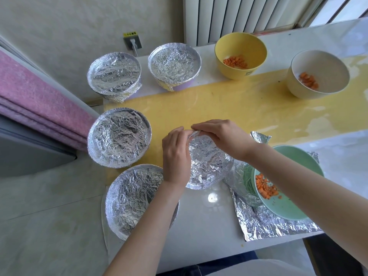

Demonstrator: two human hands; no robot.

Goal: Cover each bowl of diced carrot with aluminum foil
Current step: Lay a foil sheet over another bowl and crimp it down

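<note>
Working position: the centre bowl [199, 186] stands on the counter [199, 216] at the near edge of the yellow mat [219, 104]. The centre foil [209, 162] is drawn across its mouth and crinkled.

Left hand [175, 154]: grip clenched on the centre foil, with fingers curled in and pinching the foil edge at the far left of the rim.

Right hand [221, 136]: grip likewise grasping the centre foil, with fingers bent over the far rim, just beside the left fingertips. The two hands touch or nearly touch; which cannot be told.

Covered bowls, four in total:
- far-left bowl [114, 75], on the counter beyond the mat
- far-middle bowl [174, 65], to its right
- mid-left bowl [119, 139], on the left end of the mat
- near-left bowl [133, 198], partly behind the left forearm

Uncovered bowls, each holding diced carrot:
- yellow bowl [241, 55], far, right of the far-middle bowl
- cream bowl [318, 73], far right
- green bowl [288, 182], near right, tilted, resting on a loose foil sheet [264, 224] that rises against its left wall; the right forearm crosses over it

Surroundings: a radiator [239, 14] and a wall socket [133, 41] lie beyond the counter, and folded pink cloth [35, 96] lies at the left
</note>
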